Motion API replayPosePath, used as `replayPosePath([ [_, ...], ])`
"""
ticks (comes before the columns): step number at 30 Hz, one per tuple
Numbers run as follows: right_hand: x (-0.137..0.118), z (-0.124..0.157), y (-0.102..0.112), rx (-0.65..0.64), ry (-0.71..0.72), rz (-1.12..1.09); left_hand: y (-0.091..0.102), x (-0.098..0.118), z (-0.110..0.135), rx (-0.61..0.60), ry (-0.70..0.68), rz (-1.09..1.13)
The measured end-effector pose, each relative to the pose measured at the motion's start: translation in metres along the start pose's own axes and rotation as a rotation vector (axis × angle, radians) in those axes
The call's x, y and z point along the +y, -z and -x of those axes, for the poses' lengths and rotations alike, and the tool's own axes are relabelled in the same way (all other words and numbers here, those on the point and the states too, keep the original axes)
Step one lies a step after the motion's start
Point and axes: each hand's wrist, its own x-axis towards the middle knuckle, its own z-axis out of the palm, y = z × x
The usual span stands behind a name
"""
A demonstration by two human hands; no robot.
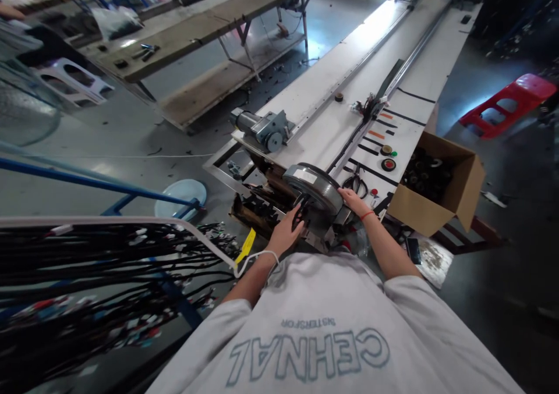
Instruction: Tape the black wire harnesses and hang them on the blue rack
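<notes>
A round, drum-like grey wheel (pixel 317 185) with a pale label on its rim sits at the near end of the long white bench. My right hand (pixel 353 201), a red band at its wrist, is closed at the right edge of this wheel. On the near left side, my left hand (pixel 287 232) has its fingers curled around a black cable (pixel 300 206) close to the wheel. A white cord loops about the left wrist. Black-handled scissors (pixel 356 181) lie on the bench just past my right hand. A black cable also runs from the wheel along the bench.
A motor unit (pixel 264 129) is fixed at the bench's left edge. Tape rolls (pixel 388 164) lie on the white bench (pixel 375 50). At right stand a cardboard box (pixel 430 208) and a red stool (pixel 506 106). A rack of black cables (pixel 109 266) is close on my left.
</notes>
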Motion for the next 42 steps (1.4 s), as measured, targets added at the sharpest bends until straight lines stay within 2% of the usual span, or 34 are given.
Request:
replayPosePath([
  [4,-0.004,-0.017,-0.003,-0.018,-0.043,0.133,-0.003,0.018,-0.02,-0.069,0.154,-0.294],
  [6,-0.012,-0.029,-0.006,0.09,-0.083,0.261,-0.002,0.03,-0.033,-0.085,0.247,-0.46],
  [8,-0.014,-0.033,-0.006,0.269,-0.196,0.485,0.006,0.037,-0.046,-0.15,0.268,-0.539],
  [10,-0.008,-0.026,-0.004,0.417,-0.348,0.755,0.022,0.036,-0.056,-0.215,0.248,-0.523],
  [12,0.004,-0.012,0.002,0.452,-0.465,0.911,0.042,0.026,-0.066,-0.172,0.26,-0.474],
  [15,0.019,0.017,0.02,0.352,-0.56,0.834,0.066,0.005,-0.075,-0.045,0.292,-0.39],
  [17,0.022,0.039,0.034,0.249,-0.565,0.665,0.072,-0.006,-0.078,-0.062,0.264,-0.325],
  [18,0.022,0.05,0.038,0.201,-0.529,0.577,0.073,-0.009,-0.079,-0.074,0.25,-0.3],
  [20,0.016,0.073,0.035,0.074,-0.364,0.333,0.072,-0.012,-0.08,-0.075,0.241,-0.249],
  [22,0.006,0.091,0.012,-0.187,-0.18,-0.016,0.072,-0.011,-0.08,-0.069,0.243,-0.19],
  [24,-0.007,0.096,-0.027,-0.579,-0.134,-0.393,0.074,-0.005,-0.08,-0.08,0.24,-0.156],
  [26,-0.019,0.086,-0.073,-0.895,-0.28,-0.591,0.077,0.003,-0.078,-0.102,0.239,-0.188],
  [27,-0.024,0.077,-0.093,-0.963,-0.38,-0.626,0.078,0.008,-0.077,-0.106,0.243,-0.232],
  [28,-0.029,0.066,-0.111,-0.948,-0.469,-0.629,0.079,0.013,-0.077,-0.096,0.251,-0.297],
  [29,-0.032,0.056,-0.123,-0.868,-0.536,-0.61,0.079,0.016,-0.076,-0.07,0.264,-0.377],
  [31,-0.037,0.044,-0.132,-0.672,-0.6,-0.539,0.08,0.019,-0.076,0.023,0.308,-0.55],
  [32,-0.039,0.045,-0.127,-0.62,-0.592,-0.506,0.08,0.018,-0.077,0.069,0.34,-0.622],
  [33,-0.041,0.05,-0.117,-0.625,-0.563,-0.482,0.081,0.015,-0.078,0.096,0.369,-0.666],
  [34,-0.042,0.06,-0.103,-0.692,-0.524,-0.469,0.081,0.01,-0.079,0.083,0.389,-0.666],
  [36,-0.043,0.086,-0.068,-0.869,-0.442,-0.466,0.08,-0.002,-0.08,-0.08,0.392,-0.482],
  [38,-0.043,0.11,-0.033,-0.903,-0.403,-0.464,0.074,-0.013,-0.076,-0.322,0.386,-0.025],
  [40,-0.039,0.125,-0.005,-0.774,-0.39,-0.434,0.062,-0.019,-0.066,-0.482,0.398,0.433],
  [41,-0.035,0.127,0.006,-0.667,-0.386,-0.403,0.055,-0.019,-0.06,-0.488,0.411,0.614],
  [42,-0.03,0.125,0.014,-0.546,-0.393,-0.361,0.047,-0.018,-0.052,-0.438,0.419,0.759],
])
